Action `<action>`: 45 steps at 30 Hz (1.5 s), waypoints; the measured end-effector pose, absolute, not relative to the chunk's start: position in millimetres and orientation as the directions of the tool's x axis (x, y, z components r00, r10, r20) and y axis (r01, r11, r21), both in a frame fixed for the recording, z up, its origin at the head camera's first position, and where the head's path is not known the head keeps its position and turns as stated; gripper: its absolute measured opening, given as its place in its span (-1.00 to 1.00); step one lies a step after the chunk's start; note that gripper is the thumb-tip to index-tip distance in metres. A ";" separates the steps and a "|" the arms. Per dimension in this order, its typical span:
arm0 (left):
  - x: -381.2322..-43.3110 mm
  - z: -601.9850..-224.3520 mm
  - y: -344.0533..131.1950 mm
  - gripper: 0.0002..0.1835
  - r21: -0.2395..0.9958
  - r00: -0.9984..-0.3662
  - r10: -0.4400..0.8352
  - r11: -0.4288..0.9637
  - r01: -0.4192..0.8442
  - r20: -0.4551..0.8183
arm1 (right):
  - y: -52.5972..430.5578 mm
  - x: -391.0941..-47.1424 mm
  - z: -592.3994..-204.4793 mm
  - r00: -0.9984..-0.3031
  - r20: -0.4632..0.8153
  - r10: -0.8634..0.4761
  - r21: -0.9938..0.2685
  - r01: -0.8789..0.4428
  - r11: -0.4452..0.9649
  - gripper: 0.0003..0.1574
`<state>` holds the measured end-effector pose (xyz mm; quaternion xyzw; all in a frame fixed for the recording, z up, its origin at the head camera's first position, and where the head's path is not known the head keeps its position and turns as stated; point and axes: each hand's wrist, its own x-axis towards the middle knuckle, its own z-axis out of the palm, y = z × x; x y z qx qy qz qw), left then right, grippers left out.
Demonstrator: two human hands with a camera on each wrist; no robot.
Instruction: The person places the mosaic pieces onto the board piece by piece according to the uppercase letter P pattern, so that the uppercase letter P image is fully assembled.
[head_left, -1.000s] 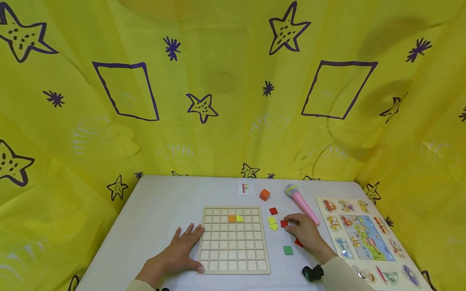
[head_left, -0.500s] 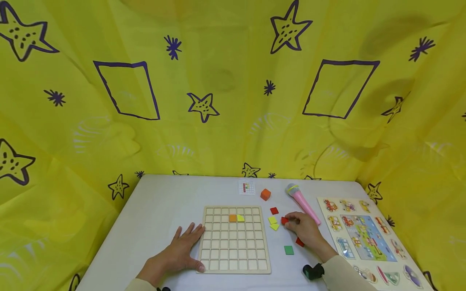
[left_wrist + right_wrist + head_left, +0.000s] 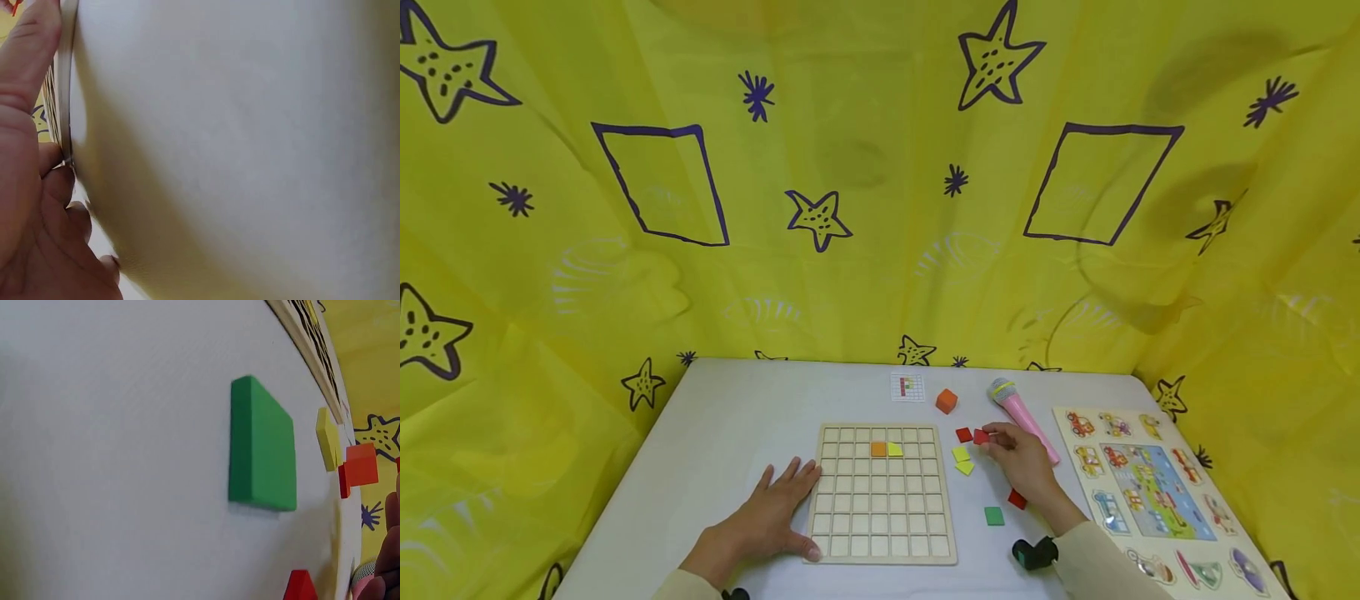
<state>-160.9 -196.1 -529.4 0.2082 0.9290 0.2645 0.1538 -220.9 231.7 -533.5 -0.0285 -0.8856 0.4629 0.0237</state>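
My left hand [image 3: 771, 512] lies with spread, straight fingers along the left edge of a wooden grid board [image 3: 853, 523]. An orange square tile [image 3: 878, 449] and a yellow tile [image 3: 895, 450] with a slanted corner sit side by side in its second row. My right hand [image 3: 1024, 462] pinches a red square tile [image 3: 981, 437] between thumb and fingertips, close beside another red tile [image 3: 963, 435]. Two yellow tiles [image 3: 962, 461] lie just left of that hand. Under its wrist side is a further red tile [image 3: 1017, 498], and nearer me a green square tile [image 3: 269, 450].
An orange cube [image 3: 947, 401] and a small printed pattern card [image 3: 907, 387] lie behind the board. Right of them is a pink toy microphone [image 3: 1027, 421]. A picture puzzle board [image 3: 1075, 483] covers the table's right side. Yellow curtain [image 3: 880, 292] surrounds the table [image 3: 737, 417].
My right hand has lifted the red tile off its place and moved it away from me, toward the other red tile. The left hand has stayed at the board's edge.
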 end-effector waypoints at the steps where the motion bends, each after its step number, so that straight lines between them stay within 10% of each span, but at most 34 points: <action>1: -161.2 -529.1 -196.1 0.42 0.553 -0.864 0.473 0.772 0.312 -0.172 | 229.4 -221.0 -532.8 -0.996 0.022 0.081 -0.828 0.028 0.560 -0.65; 45: -174.1 -535.6 -199.2 0.42 0.532 -0.858 0.484 0.778 0.334 -0.169 | 88.5 -239.1 -517.1 -0.993 0.028 -0.116 -0.932 -0.068 0.355 -0.74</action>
